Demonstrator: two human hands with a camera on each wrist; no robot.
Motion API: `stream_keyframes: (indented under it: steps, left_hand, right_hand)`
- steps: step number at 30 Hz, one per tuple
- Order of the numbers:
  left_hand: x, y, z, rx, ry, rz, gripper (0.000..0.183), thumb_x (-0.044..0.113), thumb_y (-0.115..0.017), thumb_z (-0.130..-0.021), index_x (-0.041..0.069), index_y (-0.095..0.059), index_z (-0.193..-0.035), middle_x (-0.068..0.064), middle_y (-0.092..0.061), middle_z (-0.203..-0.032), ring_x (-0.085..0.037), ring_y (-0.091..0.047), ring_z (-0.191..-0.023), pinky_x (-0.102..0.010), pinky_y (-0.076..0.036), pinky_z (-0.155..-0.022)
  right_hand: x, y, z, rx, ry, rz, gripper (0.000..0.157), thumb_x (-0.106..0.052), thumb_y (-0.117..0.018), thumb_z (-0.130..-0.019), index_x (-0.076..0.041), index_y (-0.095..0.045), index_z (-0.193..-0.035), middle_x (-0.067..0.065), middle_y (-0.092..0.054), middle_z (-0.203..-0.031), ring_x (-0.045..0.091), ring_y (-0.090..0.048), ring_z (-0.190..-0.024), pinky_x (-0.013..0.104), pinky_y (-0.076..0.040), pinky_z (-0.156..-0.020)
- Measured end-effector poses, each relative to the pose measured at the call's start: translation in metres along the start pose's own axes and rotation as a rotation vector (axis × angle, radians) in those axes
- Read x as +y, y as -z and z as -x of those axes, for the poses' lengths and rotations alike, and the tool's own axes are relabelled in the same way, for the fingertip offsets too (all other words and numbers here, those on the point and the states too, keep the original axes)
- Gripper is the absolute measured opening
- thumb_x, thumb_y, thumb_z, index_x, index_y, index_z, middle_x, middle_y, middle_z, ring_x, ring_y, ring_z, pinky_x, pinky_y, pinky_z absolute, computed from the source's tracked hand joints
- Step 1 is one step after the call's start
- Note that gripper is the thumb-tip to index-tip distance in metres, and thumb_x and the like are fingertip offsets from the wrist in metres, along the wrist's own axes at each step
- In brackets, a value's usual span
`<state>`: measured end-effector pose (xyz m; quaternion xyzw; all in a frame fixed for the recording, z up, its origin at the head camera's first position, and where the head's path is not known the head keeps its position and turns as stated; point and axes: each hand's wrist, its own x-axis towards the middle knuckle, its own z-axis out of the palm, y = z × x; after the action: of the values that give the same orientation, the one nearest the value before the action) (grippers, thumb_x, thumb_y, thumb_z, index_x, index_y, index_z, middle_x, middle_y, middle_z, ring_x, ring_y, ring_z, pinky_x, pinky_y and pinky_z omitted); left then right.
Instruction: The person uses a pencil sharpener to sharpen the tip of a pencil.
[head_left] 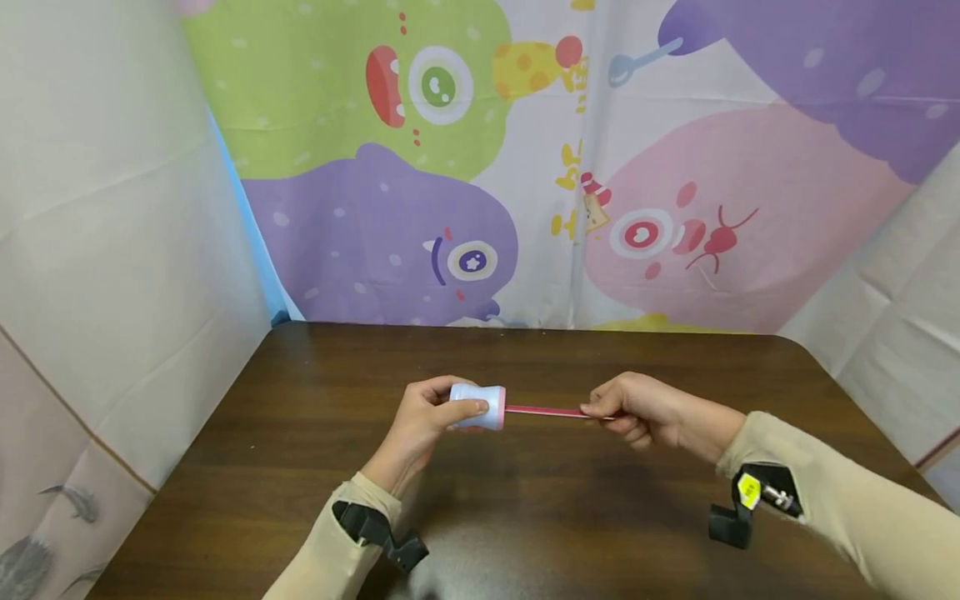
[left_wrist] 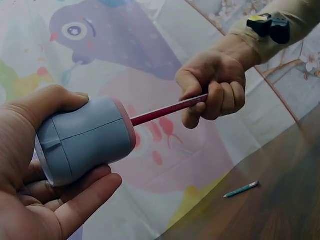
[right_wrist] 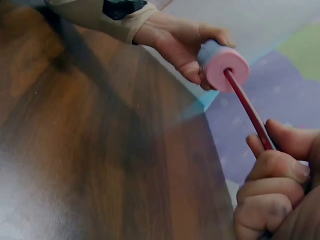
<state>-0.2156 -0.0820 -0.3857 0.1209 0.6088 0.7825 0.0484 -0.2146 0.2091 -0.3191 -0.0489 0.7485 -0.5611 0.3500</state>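
My left hand [head_left: 423, 421] grips a light blue pencil sharpener [head_left: 480, 406] with a pink end face, thumb on the near side and fingers around the far side. A red pencil [head_left: 543, 411] with a pale stripe runs from the hole in that pink face, its front end hidden inside the sharpener. To the right, my right hand [head_left: 637, 408] pinches the pencil's other end between thumb and curled fingers. In the right wrist view the pencil [right_wrist: 248, 107] enters near the centre of the pink face. Both hands hold these things above the table, the pencil nearly level.
Below lies the dark brown wooden table [head_left: 315, 467]. A green pencil [left_wrist: 241, 190] rests on it in the left wrist view. Behind the table hangs a cartoon-printed curtain [head_left: 360, 225], with pale cloth [head_left: 112, 208] along the sides.
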Motion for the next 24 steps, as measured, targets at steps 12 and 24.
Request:
stream_keyframes:
  steps: [12, 24]
  left_hand:
    - [0.003, 0.004, 0.0, 0.007, -0.031, 0.01, 0.011, -0.002, -0.072, -0.079, 0.002, -0.073, -0.089, -0.005, -0.064, -0.077, -0.014, -0.063, -0.064, -0.029, -0.06, -0.059]
    - [0.006, 0.003, 0.001, -0.014, 0.001, 0.043, 0.011, -0.001, -0.071, -0.079, 0.001, -0.072, -0.089, -0.007, -0.063, -0.08, -0.017, -0.063, -0.066, -0.039, -0.062, -0.065]
  right_hand:
    - [0.003, -0.007, 0.005, 0.251, 0.746, 0.758, 0.02, -0.03, -0.062, -0.099, -0.01, -0.064, -0.094, -0.007, -0.053, -0.066, 0.005, -0.042, -0.052, 0.023, -0.037, -0.044]
    - [0.018, -0.015, -0.018, 0.772, 1.82, 1.384, 0.025, -0.002, -0.048, -0.103, 0.0, -0.072, -0.096, 0.007, -0.054, -0.07, 0.015, -0.043, -0.049, 0.023, -0.035, -0.035]
